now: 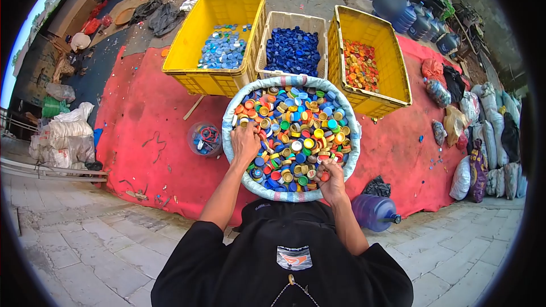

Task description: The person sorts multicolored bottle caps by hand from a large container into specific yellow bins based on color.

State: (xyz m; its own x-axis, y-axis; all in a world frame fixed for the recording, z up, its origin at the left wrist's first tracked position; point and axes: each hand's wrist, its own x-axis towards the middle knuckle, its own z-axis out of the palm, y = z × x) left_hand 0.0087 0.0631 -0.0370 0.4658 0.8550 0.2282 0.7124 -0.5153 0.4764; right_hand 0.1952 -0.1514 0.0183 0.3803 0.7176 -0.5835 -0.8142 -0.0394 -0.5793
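Observation:
A round basket (356, 131) with a pale cloth-wrapped rim is heaped with mixed-colour plastic bottle caps (296, 131). At its left side, my left hand (245, 143) rests on the caps with curled fingers; whatever they grip is hidden. Over the near right part of the heap, my right hand (332, 181) is closed, with a red bottle cap (325, 176) at its fingertips. Behind the basket stand a yellow crate (185, 51) with light-blue caps, a whitish crate (322, 51) with dark-blue caps, and a second yellow crate (392, 59) with orange and red caps.
A small clear tub (205, 139) with bits inside stands left of the basket. At the right lies a purple water jug (372, 213) beside a black plastic bag (376, 186). Filled sacks (492, 142) line the right side. Red sheeting (153, 153) covers the ground.

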